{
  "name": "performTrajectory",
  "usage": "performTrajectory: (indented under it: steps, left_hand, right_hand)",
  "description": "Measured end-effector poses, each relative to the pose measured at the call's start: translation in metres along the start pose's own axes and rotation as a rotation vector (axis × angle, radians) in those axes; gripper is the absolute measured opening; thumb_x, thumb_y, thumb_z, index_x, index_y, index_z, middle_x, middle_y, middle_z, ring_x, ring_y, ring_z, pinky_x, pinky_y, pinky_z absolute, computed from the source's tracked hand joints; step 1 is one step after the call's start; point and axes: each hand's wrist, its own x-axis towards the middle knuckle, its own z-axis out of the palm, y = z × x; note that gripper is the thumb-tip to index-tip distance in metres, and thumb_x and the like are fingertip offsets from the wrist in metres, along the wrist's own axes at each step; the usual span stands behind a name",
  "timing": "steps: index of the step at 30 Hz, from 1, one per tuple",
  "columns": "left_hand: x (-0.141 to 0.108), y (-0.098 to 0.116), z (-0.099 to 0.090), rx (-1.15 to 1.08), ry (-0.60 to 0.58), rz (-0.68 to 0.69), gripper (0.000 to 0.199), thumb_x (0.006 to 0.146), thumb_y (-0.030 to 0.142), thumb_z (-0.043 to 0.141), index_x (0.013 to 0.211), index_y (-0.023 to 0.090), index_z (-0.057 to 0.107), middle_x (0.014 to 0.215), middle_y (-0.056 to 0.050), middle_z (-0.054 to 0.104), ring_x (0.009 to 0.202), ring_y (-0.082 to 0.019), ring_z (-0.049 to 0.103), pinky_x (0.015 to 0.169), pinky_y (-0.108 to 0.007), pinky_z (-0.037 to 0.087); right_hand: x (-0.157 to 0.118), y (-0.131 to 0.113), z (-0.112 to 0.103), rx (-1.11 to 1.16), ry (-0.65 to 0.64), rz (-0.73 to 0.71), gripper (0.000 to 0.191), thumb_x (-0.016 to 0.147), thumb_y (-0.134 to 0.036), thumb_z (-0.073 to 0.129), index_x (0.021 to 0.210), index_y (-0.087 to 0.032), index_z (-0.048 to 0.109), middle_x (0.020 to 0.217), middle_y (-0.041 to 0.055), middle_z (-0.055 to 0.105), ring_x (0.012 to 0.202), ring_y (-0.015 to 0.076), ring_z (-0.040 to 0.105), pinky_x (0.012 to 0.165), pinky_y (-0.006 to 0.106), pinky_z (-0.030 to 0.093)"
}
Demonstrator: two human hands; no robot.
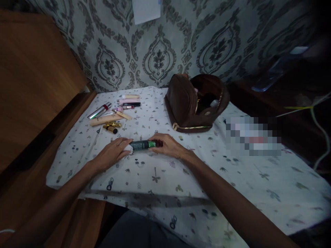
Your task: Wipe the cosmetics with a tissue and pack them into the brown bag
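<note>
A dark green tube (pixel 140 145) lies sideways between my two hands, low over the printed white cloth (pixel 155 179). My left hand (pixel 112 153) is closed around its left end, where something white (pixel 129 148) shows under the fingers. My right hand (pixel 169 144) grips the other end, beside a bright green band and a dark red part. Beyond my left hand lie cosmetics: a silver tube (pixel 98 111), a beige tube (pixel 106 119), a gold tube (pixel 113 124) and several slim pink, black and cream ones. An open brown bag (pixel 184 103) stands behind my right hand.
A blurred-out object (pixel 253 136) lies on the cloth at the right. Brown wooden furniture (pixel 38 86) borders the left side. Patterned wallpaper (pixel 159 58) rises behind, with a white sheet (pixel 146 12) on it. Cables and a clear item (pixel 274 74) are at the far right.
</note>
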Motion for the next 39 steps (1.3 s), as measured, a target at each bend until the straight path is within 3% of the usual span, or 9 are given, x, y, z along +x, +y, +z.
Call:
performTrajectory:
  steps: [7, 14, 20, 25, 30, 39]
  left_hand:
    - [-0.003, 0.005, 0.007, 0.155, 0.086, 0.062, 0.048, 0.102, 0.044, 0.033, 0.142, 0.019, 0.039, 0.117, -0.012, 0.06, 0.103, -0.025, 0.061, 0.087, -0.039, 0.054]
    - [0.026, 0.028, 0.015, 0.255, 0.118, 0.138, 0.047, 0.102, 0.041, 0.032, 0.139, 0.013, 0.044, 0.104, -0.014, 0.066, 0.098, -0.027, 0.065, 0.087, -0.043, 0.052]
    - [0.058, 0.053, 0.011, 0.0, 0.016, 0.097, 0.052, 0.103, 0.04, 0.024, 0.147, 0.012, 0.024, 0.119, -0.02, 0.065, 0.107, -0.029, 0.065, 0.086, -0.043, 0.051]
    - [0.068, 0.051, 0.0, -0.265, -0.086, -0.022, 0.031, 0.103, 0.034, 0.025, 0.12, 0.015, 0.043, 0.091, -0.008, 0.065, 0.082, -0.023, 0.065, 0.073, -0.035, 0.05]
    - [0.061, 0.039, -0.001, -0.217, -0.006, 0.037, 0.033, 0.104, 0.033, 0.026, 0.098, 0.019, 0.055, 0.097, -0.007, 0.062, 0.09, -0.02, 0.061, 0.082, -0.033, 0.048]
    - [0.017, 0.02, -0.008, 0.096, -0.015, -0.021, 0.038, 0.101, 0.045, 0.035, 0.109, 0.016, 0.058, 0.11, -0.011, 0.063, 0.102, -0.026, 0.06, 0.087, -0.041, 0.051]
  right_hand:
    - [0.001, -0.001, 0.001, -0.012, -0.018, -0.012, 0.019, 0.076, -0.025, 0.076, 0.091, -0.015, 0.07, 0.078, 0.0007, 0.061, 0.066, 0.0124, 0.053, 0.063, 0.024, 0.039]
    - [0.002, 0.006, 0.004, 0.01, 0.009, -0.105, 0.025, 0.074, -0.027, 0.078, 0.094, -0.015, 0.069, 0.082, 0.0011, 0.06, 0.069, 0.0128, 0.054, 0.065, 0.024, 0.04]
    - [0.003, 0.011, 0.007, 0.011, 0.025, -0.174, 0.012, 0.073, -0.016, 0.074, 0.082, -0.014, 0.066, 0.076, -0.0023, 0.054, 0.064, 0.01, 0.048, 0.062, 0.022, 0.037]
    - [0.003, 0.013, 0.007, 0.026, 0.027, -0.182, 0.021, 0.074, -0.025, 0.078, 0.089, -0.016, 0.067, 0.079, -0.0017, 0.056, 0.066, 0.0105, 0.049, 0.063, 0.022, 0.039]
    - [0.001, 0.01, 0.007, 0.017, 0.023, -0.135, 0.024, 0.074, -0.026, 0.079, 0.093, -0.017, 0.069, 0.081, -0.0006, 0.059, 0.068, 0.0113, 0.052, 0.064, 0.023, 0.04]
    - [0.001, 0.003, 0.004, 0.024, 0.004, -0.04, 0.023, 0.07, -0.019, 0.08, 0.091, -0.017, 0.07, 0.08, -0.0002, 0.06, 0.066, 0.0108, 0.053, 0.063, 0.023, 0.04]
